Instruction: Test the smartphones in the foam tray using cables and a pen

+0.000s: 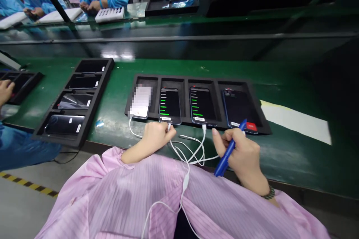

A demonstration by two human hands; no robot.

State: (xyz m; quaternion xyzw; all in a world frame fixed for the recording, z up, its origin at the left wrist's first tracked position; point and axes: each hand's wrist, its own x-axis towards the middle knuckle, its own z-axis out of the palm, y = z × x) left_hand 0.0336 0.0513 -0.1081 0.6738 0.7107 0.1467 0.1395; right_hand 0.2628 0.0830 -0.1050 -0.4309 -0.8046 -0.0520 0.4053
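A black foam tray (pixel 185 81) lies on the green bench with several phones in its slots. My left hand (pixel 155 136) is closed on a white cable plug at the bottom of the second phone (pixel 169 105), whose screen shows green lines. My right hand (pixel 241 153) is closed around a blue pen (pixel 228 151), just below the rightmost phone (pixel 238 109), which shows a red patch. White cables (pixel 193 149) run from the phones toward my pink smock. The leftmost phone (pixel 140 102) has a bright screen.
A second black tray (pixel 108 68) with dark phones lies to the left. A co-worker's hand (pixel 5 91) and blue sleeve (pixel 22 149) are at the far left. White paper (pixel 294 121) lies on the right. People in blue work across the conveyor (pixel 179 41).
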